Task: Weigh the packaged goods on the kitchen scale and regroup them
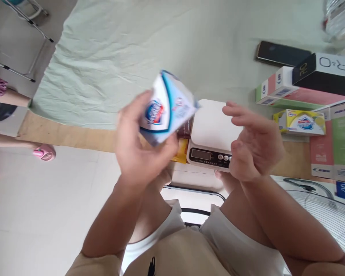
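A white and blue soap box (168,111) is held up in my left hand (138,142), thumb on its near side and fingers round its left end. The box is tilted and slightly blurred, above the table left of a white kitchen scale (208,122). My right hand (253,142) is empty, its fingers apart and a little smeared by motion. It hovers over the right edge of the scale, hiding some of the buttons. The scale's plate shows nothing on it. A yellow packet (181,151) lies beside the scale, partly hidden by my left hand.
A yellow soap box (300,122) stands to the right, near stacked pink and green cartons (322,149). Behind it are a black and white box (324,73) and a phone (281,53). A fan grille (327,222) is at lower right; another person's foot (44,152) shows at left.
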`<state>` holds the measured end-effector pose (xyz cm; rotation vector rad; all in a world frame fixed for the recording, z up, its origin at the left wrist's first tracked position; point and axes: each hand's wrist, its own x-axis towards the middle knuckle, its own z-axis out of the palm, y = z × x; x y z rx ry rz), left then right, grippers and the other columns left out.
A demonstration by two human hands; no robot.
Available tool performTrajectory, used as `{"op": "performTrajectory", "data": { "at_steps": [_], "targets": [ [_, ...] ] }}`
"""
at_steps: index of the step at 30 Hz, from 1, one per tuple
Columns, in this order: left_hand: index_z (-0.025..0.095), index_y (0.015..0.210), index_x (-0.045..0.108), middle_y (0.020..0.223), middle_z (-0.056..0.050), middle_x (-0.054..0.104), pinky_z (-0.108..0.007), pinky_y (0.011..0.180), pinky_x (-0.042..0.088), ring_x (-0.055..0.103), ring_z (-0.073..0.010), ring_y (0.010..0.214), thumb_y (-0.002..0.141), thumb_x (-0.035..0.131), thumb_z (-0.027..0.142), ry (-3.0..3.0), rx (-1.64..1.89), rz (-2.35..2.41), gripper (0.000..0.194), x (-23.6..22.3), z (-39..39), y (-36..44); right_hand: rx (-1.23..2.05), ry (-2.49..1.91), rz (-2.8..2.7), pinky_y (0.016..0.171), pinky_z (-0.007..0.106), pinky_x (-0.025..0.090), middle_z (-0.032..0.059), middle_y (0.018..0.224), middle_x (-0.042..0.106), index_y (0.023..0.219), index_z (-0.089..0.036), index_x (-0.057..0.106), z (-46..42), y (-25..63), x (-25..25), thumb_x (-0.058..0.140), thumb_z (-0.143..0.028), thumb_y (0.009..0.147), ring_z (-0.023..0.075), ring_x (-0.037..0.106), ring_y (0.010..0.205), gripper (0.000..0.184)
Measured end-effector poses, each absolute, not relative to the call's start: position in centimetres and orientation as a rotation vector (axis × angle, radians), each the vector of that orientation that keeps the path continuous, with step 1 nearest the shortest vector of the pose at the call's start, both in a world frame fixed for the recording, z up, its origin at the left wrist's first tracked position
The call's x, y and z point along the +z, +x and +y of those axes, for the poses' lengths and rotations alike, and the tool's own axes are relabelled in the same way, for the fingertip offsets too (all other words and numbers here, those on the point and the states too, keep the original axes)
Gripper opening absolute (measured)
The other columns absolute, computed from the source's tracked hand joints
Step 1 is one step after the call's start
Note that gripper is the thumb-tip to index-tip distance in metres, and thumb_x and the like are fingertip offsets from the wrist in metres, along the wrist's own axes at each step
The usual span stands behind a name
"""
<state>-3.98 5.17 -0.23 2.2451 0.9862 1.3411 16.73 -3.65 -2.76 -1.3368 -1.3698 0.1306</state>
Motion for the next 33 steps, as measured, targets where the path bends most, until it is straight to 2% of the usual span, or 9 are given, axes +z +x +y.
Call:
{"op": "performTrajectory", "data": {
  "at_steps": [2, 4, 8, 11, 16, 19, 21, 26, 33],
  "targets": [
    [0.025, 0.146, 0.053, 0.143, -0.012, 0.064, -0.054, 0.101, 0.06, 0.065, -0.0358, 0.129, 0.086, 0.075, 0.033, 2.22, 1.329, 1.086, 0.064, -1.3, 7.7, -5.6, 0.042, -1.142, -1.391, 0.116, 0.062, 0.056, 0.0049, 0.117, 0.075, 0.126, -0.032, 0.068, -2.7, 16.7, -3.0, 0.055, -0.032, 0.098, 0.0279, 0.073, 0.121, 0.031],
    [0.022, 0.148, 0.052, 0.14, -0.013, 0.066, -0.058, 0.102, 0.059, 0.065, -0.0373, 0.126, 0.078, 0.078, 0.029, 2.24, 1.222, 1.192, 0.074, -2.9, 10.3, -6.8, -0.003, -1.072, -1.371, 0.113, 0.059, 0.059, 0.0059, 0.111, 0.076, 0.125, -0.028, 0.072, -1.9, 17.0, -3.4, 0.058, -0.021, 0.095, 0.0272, 0.075, 0.114, 0.033],
    [0.026, 0.15, 0.051, 0.137, -0.01, 0.07, -0.054, 0.106, 0.059, 0.066, -0.0347, 0.125, 0.068, 0.074, 0.015, 2.299, 0.921, 1.213, 0.086, -5.0, 14.0, -7.2, -0.011, -1.104, -1.292, 0.111, 0.058, 0.06, 0.0068, 0.105, 0.076, 0.12, -0.025, 0.077, -1.2, 18.0, -4.3, 0.064, -0.02, 0.091, 0.0281, 0.076, 0.108, 0.032],
    [0.024, 0.149, 0.053, 0.138, -0.01, 0.071, -0.049, 0.108, 0.059, 0.066, -0.0336, 0.128, 0.066, 0.067, 0.011, 2.333, 0.795, 1.153, 0.085, -5.0, 15.2, -6.5, 0.029, -1.173, -1.214, 0.111, 0.059, 0.059, 0.0067, 0.104, 0.077, 0.12, -0.027, 0.079, -1.3, 18.5, -4.7, 0.066, -0.021, 0.089, 0.0291, 0.076, 0.109, 0.034],
    [0.019, 0.146, 0.057, 0.144, -0.011, 0.067, -0.047, 0.116, 0.054, 0.063, -0.0312, 0.135, 0.071, 0.06, 0.012, 2.378, 0.655, 0.972, 0.076, -4.8, 16.0, -5.8, 0.103, -1.338, -1.183, 0.107, 0.062, 0.058, 0.0091, 0.108, 0.078, 0.114, -0.031, 0.08, -1.4, 19.1, -4.5, 0.069, -0.025, 0.087, 0.0325, 0.075, 0.111, 0.03],
    [0.024, 0.146, 0.058, 0.154, -0.013, 0.06, -0.052, 0.123, 0.047, 0.053, -0.035, 0.147, 0.074, 0.064, 0.014, 2.382, 0.747, 1.001, 0.073, -5.9, 15.9, -6.1, 0.093, -1.412, -1.209, 0.104, 0.061, 0.056, 0.0103, 0.111, 0.08, 0.109, -0.031, 0.08, -1.3, 19.8, -4.4, 0.071, -0.026, 0.085, 0.0329, 0.075, 0.108, 0.026],
    [0.027, 0.146, 0.058, 0.156, -0.014, 0.056, -0.054, 0.12, 0.049, 0.05, -0.0374, 0.148, 0.078, 0.069, 0.019, 2.314, 0.848, 1.161, 0.07, -6.9, 15.5, -6.4, 0.064, -1.443, -1.194, 0.101, 0.06, 0.055, 0.0098, 0.108, 0.08, 0.107, -0.031, 0.08, -1.2, 20.4, -4.5, 0.072, -0.027, 0.082, 0.0329, 0.075, 0.106, 0.026],
    [0.026, 0.152, 0.05, 0.137, -0.016, 0.063, -0.045, 0.099, 0.061, 0.068, -0.029, 0.119, 0.088, 0.072, 0.033, 2.052, 0.944, 1.43, 0.068, -8.7, 14.9, -6.8, 0.056, -1.57, -1.101, 0.092, 0.055, 0.054, 0.0087, 0.105, 0.079, 0.108, -0.032, 0.08, -1.6, 21.3, -4.9, 0.071, -0.031, 0.08, 0.0321, 0.075, 0.104, 0.03],
    [0.025, 0.149, 0.054, 0.141, -0.015, 0.068, -0.047, 0.109, 0.058, 0.068, -0.0297, 0.127, 0.099, 0.065, 0.037, 1.963, 0.877, 1.389, 0.053, -7.7, 15.0, -5.5, 0.077, -1.711, -1.15, 0.094, 0.056, 0.056, 0.0088, 0.109, 0.078, 0.111, -0.029, 0.079, -2.4, 21.3, -4.5, 0.067, -0.03, 0.081, 0.0305, 0.074, 0.105, 0.031]
  ]
}}
